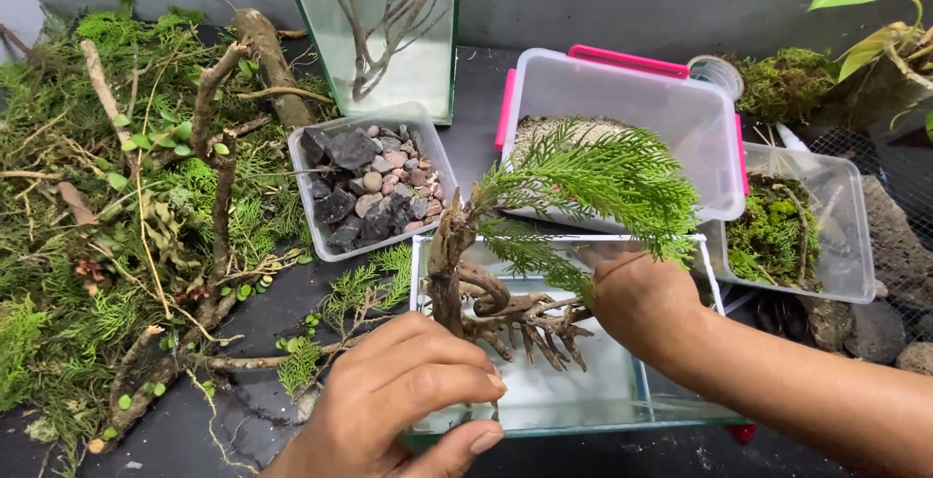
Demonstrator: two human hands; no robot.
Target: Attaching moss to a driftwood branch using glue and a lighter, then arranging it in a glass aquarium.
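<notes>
A low rectangular glass tank (pixel 622 410) stands on the dark table in front of me. Inside it sits a gnarled piece of driftwood (pixel 510 318) with root-like prongs. My left hand (pixel 408 400) grips the tank's near left corner, fingers over the rim. My right hand (pixel 637 298) reaches into the tank from the right and holds a feathery green conifer sprig (pixel 603 182) against the driftwood. The sprig fans out above the tank's back edge.
A clear tub of dark and pink stones (pixel 369 182) sits behind left. A pink-latched tub of sand (pixel 622 123), a tub of moss (pixel 787 230) and a tall glass tank with twigs (pixel 384 21) stand behind. Branches and greenery (pixel 136 216) cover the left side.
</notes>
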